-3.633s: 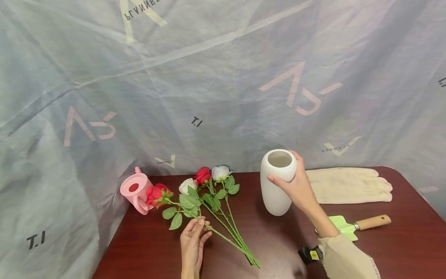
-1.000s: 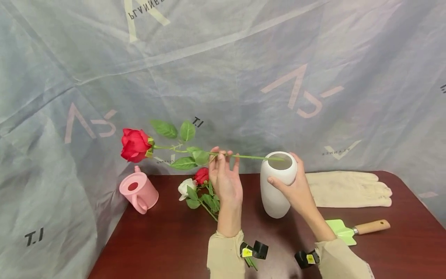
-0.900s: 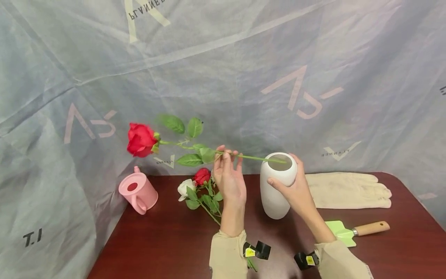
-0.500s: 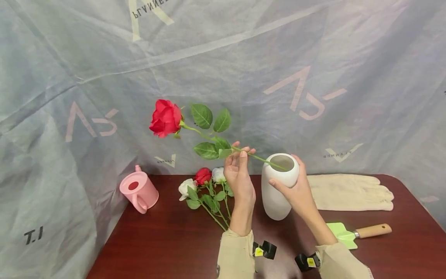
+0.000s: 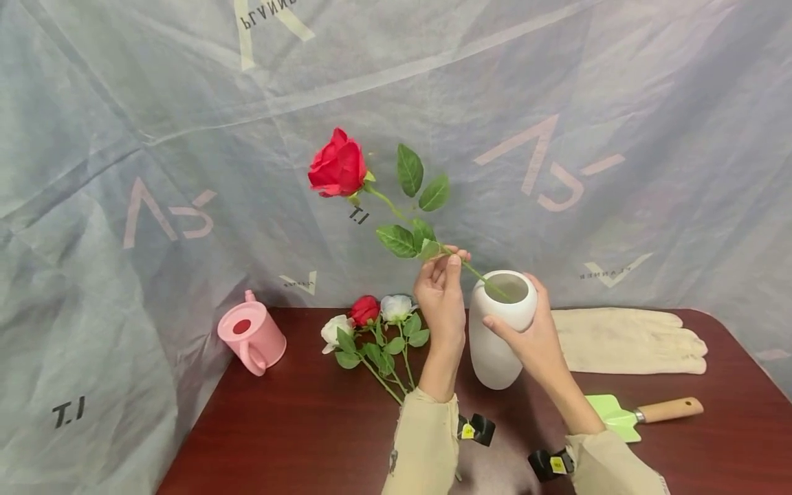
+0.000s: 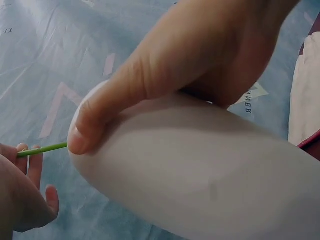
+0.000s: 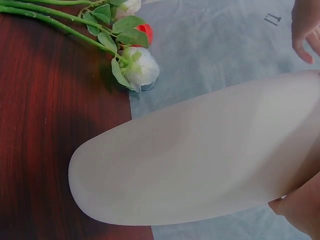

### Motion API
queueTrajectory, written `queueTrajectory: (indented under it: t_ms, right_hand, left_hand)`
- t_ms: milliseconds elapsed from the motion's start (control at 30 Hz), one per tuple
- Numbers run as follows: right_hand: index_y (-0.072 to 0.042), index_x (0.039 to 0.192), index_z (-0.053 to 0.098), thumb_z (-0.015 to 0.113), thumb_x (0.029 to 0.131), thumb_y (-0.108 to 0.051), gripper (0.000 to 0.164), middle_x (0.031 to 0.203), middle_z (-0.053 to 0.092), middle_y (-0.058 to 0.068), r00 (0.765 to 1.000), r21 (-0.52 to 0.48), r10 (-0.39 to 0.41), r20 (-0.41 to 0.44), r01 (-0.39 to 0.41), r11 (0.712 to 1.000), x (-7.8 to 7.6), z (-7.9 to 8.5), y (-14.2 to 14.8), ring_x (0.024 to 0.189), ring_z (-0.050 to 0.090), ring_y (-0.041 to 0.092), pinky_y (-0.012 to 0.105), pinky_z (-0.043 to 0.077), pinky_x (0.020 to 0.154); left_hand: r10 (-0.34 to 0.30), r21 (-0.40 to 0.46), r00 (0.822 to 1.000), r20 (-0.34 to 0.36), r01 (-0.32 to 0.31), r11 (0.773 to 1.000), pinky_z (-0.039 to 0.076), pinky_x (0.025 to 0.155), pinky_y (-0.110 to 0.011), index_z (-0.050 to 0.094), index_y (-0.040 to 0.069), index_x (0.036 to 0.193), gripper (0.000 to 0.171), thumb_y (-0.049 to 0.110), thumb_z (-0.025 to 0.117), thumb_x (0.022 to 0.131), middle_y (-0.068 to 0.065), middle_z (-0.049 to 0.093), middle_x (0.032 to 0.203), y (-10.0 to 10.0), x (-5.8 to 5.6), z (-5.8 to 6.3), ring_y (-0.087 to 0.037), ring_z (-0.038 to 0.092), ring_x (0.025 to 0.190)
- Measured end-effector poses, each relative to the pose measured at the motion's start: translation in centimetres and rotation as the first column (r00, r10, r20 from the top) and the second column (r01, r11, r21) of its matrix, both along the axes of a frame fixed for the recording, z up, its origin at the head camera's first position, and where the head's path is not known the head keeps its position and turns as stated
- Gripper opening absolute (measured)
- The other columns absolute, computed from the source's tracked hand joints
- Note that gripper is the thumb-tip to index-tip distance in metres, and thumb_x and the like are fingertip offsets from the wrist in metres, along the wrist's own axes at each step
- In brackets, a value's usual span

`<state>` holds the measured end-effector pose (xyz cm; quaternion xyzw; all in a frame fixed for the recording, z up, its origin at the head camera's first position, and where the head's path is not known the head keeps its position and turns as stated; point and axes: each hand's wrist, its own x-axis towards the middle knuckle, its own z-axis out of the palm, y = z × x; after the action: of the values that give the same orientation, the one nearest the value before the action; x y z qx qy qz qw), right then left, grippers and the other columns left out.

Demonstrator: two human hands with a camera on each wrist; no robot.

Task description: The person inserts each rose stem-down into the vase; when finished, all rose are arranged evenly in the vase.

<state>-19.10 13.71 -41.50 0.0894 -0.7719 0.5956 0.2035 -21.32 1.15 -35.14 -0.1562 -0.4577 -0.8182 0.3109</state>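
A long-stemmed red rose [image 5: 339, 167] leans up to the left in the head view. My left hand [image 5: 444, 302] pinches its green stem below the leaves. The stem's lower end reaches through the mouth of a white vase [image 5: 491, 350], where its tip shows against the inner wall. My right hand [image 5: 533, 340] grips the vase near the rim, thumb on the front. The left wrist view shows that thumb on the vase [image 6: 200, 170] with the stem [image 6: 45, 149] running in beside it. In the right wrist view the vase [image 7: 190, 160] stretches across the frame.
Left on the dark red table [image 5: 278, 440] lie a white rose [image 5: 336, 332], a red rose [image 5: 365, 311] and a pale rose [image 5: 396, 308]. A pink watering can [image 5: 262, 337] stands beyond them. A cream glove [image 5: 631, 342] and a green trowel [image 5: 619, 416] lie right.
My left hand has lifted the red rose off the table and brought its stem end into the vase. The bloom has since swung up and right. The right hand has stayed on the vase.
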Motion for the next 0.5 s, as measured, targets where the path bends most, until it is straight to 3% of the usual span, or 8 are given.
queueTrajectory:
  t_ms: [133, 267, 367, 500]
  right_hand:
    - [-0.014, 0.145, 0.02, 0.077, 0.077, -0.013, 0.088, 0.13, 0.041, 0.01, 1.0, -0.02, 0.013, 0.005, -0.013, 1.0, 0.1, 0.2, 0.0, 0.104, 0.047, 0.016, 0.021, 0.044, 0.077]
    - [-0.015, 0.146, 0.018, 0.075, 0.078, -0.012, 0.089, 0.131, 0.04, 0.011, 1.0, -0.018, 0.017, 0.024, -0.016, 1.0, 0.3, 0.4, -0.1, 0.103, 0.046, 0.017, 0.021, 0.044, 0.077]
    - [-0.015, 0.147, 0.017, 0.074, 0.079, -0.011, 0.089, 0.132, 0.038, 0.014, 0.999, -0.001, 0.02, 0.047, -0.02, 1.0, 0.6, 0.8, -0.1, 0.104, 0.045, 0.018, 0.021, 0.043, 0.076]
    - [-0.01, 0.146, 0.016, 0.073, 0.079, -0.009, 0.088, 0.132, 0.037, 0.018, 0.998, 0.012, 0.022, 0.059, -0.023, 1.0, 1.0, 1.4, -0.1, 0.106, 0.045, 0.022, 0.021, 0.043, 0.075]
  left_hand:
    - [0.056, -0.084, 0.996, 0.074, -0.05, 0.995, 0.047, 0.089, -0.035, 0.062, -0.009, 0.095, 0.012, 0.001, 0.059, 0.089, -0.019, 0.066, 0.087, 0.7, 0.3, -0.4, -0.034, 0.063, 0.09]
    - [0.078, -0.207, 0.984, 0.158, -0.044, 0.977, 0.048, 0.082, -0.033, 0.065, -0.008, 0.094, 0.01, -0.003, 0.059, 0.087, -0.019, 0.067, 0.087, 1.6, 1.5, -0.7, -0.028, 0.064, 0.087]
    - [0.079, -0.209, 0.98, 0.185, -0.039, 0.977, 0.047, 0.084, -0.038, 0.065, -0.01, 0.095, 0.011, -0.005, 0.058, 0.087, -0.023, 0.066, 0.089, 2.0, 2.4, -0.5, -0.032, 0.063, 0.089]
    - [0.123, -0.216, 0.971, 0.207, -0.077, 0.973, 0.042, 0.089, -0.044, 0.068, -0.006, 0.096, 0.013, -0.004, 0.061, 0.086, -0.019, 0.067, 0.093, 2.2, 2.6, -0.4, -0.024, 0.062, 0.095]
